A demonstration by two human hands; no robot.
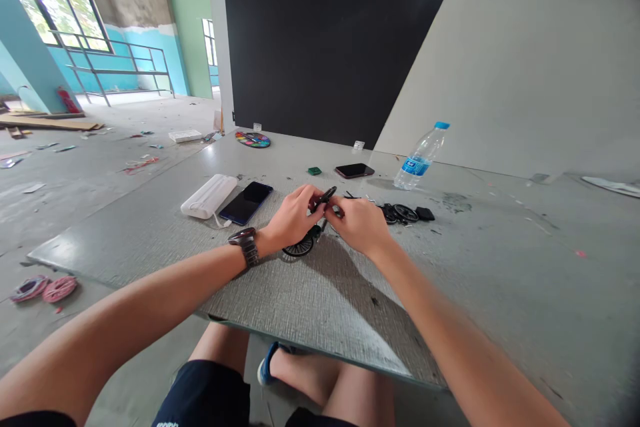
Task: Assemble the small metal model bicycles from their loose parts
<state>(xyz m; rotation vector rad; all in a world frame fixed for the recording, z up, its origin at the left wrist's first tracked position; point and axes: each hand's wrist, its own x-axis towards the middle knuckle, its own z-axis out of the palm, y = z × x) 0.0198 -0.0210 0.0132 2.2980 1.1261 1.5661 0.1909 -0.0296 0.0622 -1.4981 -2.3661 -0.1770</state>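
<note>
A small black model bicycle (pixel 299 248), partly put together, is between my two hands above the middle of the table. Its spoked wheel shows below my left hand (pixel 293 217), whose fingers are closed around the upper part of the model. My right hand (pixel 364 221) pinches at the same spot from the other side, its fingertips meeting the model's dark frame. What exactly sits between the right fingertips is hidden. Just beyond the right hand lie loose black parts, among them a spoked wheel (pixel 405 213) and a small black block (pixel 425 214).
A white power bank (pixel 209 196) is cabled to a dark phone (pixel 247 203) on the left. Behind my hands are a second phone (pixel 355 170), a green piece (pixel 314 171) and a colourful palette (pixel 253 139). A tilted water bottle (pixel 420 159) stands back right, before an upright board (pixel 330 53).
</note>
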